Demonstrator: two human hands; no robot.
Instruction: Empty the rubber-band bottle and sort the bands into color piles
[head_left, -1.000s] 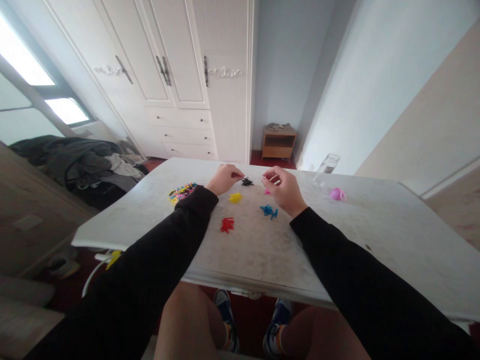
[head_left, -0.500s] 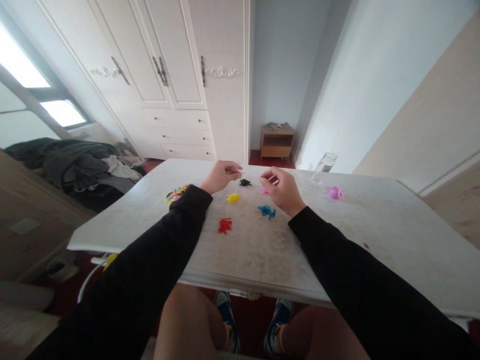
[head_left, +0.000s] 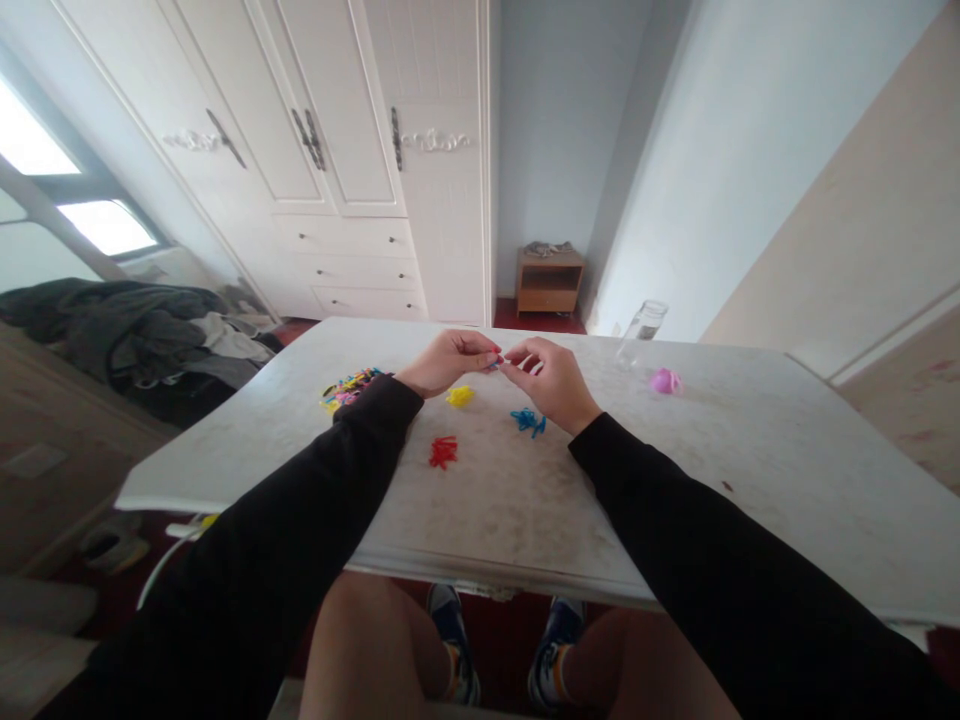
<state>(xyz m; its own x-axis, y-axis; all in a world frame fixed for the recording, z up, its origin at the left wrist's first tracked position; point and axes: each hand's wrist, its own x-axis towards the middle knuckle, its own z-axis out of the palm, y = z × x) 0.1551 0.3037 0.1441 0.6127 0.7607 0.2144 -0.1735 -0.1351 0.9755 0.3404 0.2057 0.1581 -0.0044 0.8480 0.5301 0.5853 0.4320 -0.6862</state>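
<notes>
My left hand (head_left: 450, 362) is closed in a pinch over the far part of the table. Small rubber bands (head_left: 493, 364), with bits of red and blue showing, are at its fingertips. My right hand (head_left: 551, 378) meets it there, thumb and forefinger pinched together; what lies between them is too small to make out. Close below are little piles of rubber bands: a yellow pile (head_left: 460, 397), a blue pile (head_left: 529, 422) and a red pile (head_left: 443, 452). A mixed-colour pile (head_left: 352, 388) lies beside my left wrist, partly behind the sleeve.
A clear glass jar (head_left: 643, 330) stands at the table's far right, with a pinkish-purple bundle (head_left: 665, 381) near it. The white table (head_left: 750, 430) spans the view. Beyond are a white wardrobe (head_left: 442, 220), a small wooden cabinet (head_left: 550, 285) and heaped dark clothes (head_left: 135, 320).
My hands have come together so their fingertips meet; they were apart before. The black and pink piles seen between and under them are now hidden. The view has shifted slightly.
</notes>
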